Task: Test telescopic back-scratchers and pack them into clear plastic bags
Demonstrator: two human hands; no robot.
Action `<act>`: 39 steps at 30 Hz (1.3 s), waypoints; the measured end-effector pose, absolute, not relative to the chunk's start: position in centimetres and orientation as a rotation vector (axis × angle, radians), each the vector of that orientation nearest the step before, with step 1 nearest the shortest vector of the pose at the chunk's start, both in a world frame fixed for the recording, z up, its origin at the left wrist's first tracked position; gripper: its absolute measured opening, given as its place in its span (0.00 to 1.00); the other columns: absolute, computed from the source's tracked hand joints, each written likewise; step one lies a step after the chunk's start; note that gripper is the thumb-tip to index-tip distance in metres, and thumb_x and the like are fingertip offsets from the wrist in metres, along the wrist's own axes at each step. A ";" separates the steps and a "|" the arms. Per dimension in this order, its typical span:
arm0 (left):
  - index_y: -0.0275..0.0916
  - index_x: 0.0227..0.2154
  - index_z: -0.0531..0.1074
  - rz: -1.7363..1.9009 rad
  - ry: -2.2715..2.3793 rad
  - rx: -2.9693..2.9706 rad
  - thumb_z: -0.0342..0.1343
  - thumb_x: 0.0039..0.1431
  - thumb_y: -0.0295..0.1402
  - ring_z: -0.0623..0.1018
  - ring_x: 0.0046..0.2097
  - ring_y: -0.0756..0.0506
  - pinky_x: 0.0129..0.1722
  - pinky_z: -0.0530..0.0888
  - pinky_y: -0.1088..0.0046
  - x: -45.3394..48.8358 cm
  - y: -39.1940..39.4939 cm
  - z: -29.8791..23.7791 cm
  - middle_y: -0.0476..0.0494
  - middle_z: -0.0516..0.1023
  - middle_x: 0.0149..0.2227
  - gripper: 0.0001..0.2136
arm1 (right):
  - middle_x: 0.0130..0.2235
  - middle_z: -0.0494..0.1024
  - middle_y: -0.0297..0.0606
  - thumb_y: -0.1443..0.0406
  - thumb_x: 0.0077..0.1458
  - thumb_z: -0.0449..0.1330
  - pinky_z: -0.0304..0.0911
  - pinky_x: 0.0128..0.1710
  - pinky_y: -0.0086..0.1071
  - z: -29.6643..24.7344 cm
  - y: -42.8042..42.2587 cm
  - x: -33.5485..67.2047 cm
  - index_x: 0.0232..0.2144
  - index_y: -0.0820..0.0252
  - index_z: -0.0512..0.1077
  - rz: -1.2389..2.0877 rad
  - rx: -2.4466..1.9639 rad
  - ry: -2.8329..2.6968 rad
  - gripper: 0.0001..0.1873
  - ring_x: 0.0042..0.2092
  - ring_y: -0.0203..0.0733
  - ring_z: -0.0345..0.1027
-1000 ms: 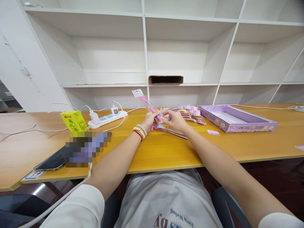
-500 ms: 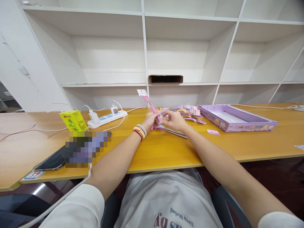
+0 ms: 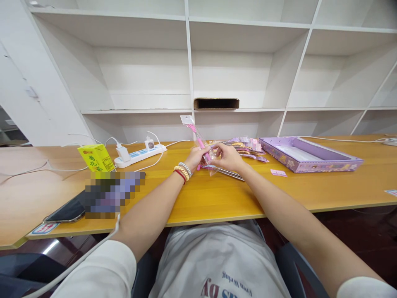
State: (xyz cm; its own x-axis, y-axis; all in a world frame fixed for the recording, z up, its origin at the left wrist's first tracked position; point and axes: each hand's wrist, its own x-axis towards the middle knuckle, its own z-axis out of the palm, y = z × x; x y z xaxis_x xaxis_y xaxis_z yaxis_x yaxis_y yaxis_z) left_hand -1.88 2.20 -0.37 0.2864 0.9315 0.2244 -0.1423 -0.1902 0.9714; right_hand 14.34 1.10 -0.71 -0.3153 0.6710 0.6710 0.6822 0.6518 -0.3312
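Observation:
A pink back scratcher (image 3: 201, 143) with a fanned, claw-like end is inside a clear plastic bag (image 3: 187, 120), tilted with its fanned end up and away from me. My left hand (image 3: 197, 157) is closed around its lower part through the bag. On the right side, my right hand (image 3: 228, 156) pinches the plastic near the bag's lower end, fingertips close to the pink handle. Metal rods (image 3: 231, 174) lie on the table beneath my hands, their far ends partly hidden. Behind my right hand is a pile of colourful packaged items (image 3: 245, 145).
An open purple box (image 3: 325, 166) stands at the right, with a small pink card (image 3: 278, 173) beside it. To the left are a yellow drink carton (image 3: 96, 157), a white power strip (image 3: 141, 155) with cables, and a dark phone (image 3: 66, 209). White shelves (image 3: 149, 111) rise behind the table.
The bag's top has shifted slightly right and up, and more of its lower end shows between my hands. My right fingertips have moved a little; both hands keep their hold.

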 end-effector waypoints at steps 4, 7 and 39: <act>0.35 0.20 0.64 1.168 0.799 1.421 0.56 0.52 0.39 0.63 0.14 0.55 0.13 0.56 0.79 -1.8 2.2 -0.4 0.51 0.65 0.14 0.13 | 0.28 0.73 0.33 0.54 0.40 0.65 0.55 0.30 0.28 -0.8 1.0 14.3 0.44 0.62 0.66 0.049 -1.012 -2.088 0.30 0.29 0.35 0.64; 0.35 0.20 0.65 1.186 0.797 1.406 0.56 0.51 0.39 0.64 0.14 0.54 0.14 0.58 0.79 -1.9 2.3 -0.3 0.50 0.66 0.14 0.13 | 0.30 0.72 0.34 0.56 0.45 0.63 0.57 0.31 0.28 -0.7 0.7 14.3 0.47 0.62 0.64 0.154 -0.913 -2.124 0.28 0.30 0.35 0.64; 0.36 0.25 0.67 1.253 0.799 1.331 0.54 0.52 0.42 0.69 0.16 0.52 0.17 0.63 0.77 -3.1 3.8 -0.7 0.49 0.70 0.17 0.12 | 0.46 0.66 0.41 0.60 0.50 0.62 0.59 0.51 0.40 -1.4 1.8 14.4 0.33 0.54 0.78 0.067 -0.619 -2.175 0.08 0.49 0.42 0.64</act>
State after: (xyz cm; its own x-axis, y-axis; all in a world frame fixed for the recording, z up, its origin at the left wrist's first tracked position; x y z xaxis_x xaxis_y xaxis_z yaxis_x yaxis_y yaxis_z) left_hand -3.06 3.77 -0.68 0.2166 0.9497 0.2263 -0.1954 -0.1850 0.9631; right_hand 14.40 1.76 -1.39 -0.5148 0.4538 0.7274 0.4082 0.8758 -0.2575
